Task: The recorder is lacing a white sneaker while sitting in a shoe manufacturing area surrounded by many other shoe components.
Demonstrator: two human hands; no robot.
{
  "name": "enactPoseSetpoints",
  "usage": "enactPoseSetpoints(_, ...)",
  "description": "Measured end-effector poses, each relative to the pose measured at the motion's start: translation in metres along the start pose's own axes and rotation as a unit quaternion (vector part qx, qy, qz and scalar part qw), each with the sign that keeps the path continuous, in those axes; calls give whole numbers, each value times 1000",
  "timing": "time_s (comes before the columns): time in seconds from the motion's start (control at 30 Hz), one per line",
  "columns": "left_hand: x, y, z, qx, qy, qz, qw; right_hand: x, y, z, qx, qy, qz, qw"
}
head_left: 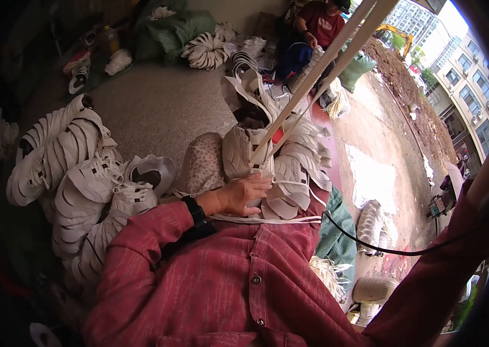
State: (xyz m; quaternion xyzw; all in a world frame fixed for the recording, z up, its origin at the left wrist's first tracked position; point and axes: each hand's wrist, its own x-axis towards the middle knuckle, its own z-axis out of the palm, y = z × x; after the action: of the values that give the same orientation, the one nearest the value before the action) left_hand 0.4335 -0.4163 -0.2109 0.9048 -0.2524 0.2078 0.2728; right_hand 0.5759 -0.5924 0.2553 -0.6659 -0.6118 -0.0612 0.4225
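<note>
A white shoe upper (238,155) lies across my lap, its opening facing away from me. My left hand (243,194) is closed on its toe end, with a dark band round the wrist. From its eyelets a cream shoelace (320,78) runs taut in two strands, up and right past the top edge. My right arm (438,277) is stretched out along the right side; its hand lies outside the picture. Beside the held upper, a stack of white shoe uppers (295,173) rests on my right thigh. A loose white lace end crosses my lap.
Piles of white shoe uppers (85,191) stand at my left. At the back are green sacks (183,32) and a seated person (320,26) handling uppers. A black cable (383,251) crosses at right, over a bundle of uppers (370,225) on the ground.
</note>
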Motion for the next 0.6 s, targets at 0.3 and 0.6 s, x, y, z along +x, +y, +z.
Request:
enactPoseSetpoints(0.3, -9, 8, -23, -41, 194, -99, 975, -36, 20, -63, -19, -3, -14, 1000)
enactPoseSetpoints(0.6, 45, 12, -22, -64, 102, -57, 991, -39, 72, -88, -6, -58, -25, 998)
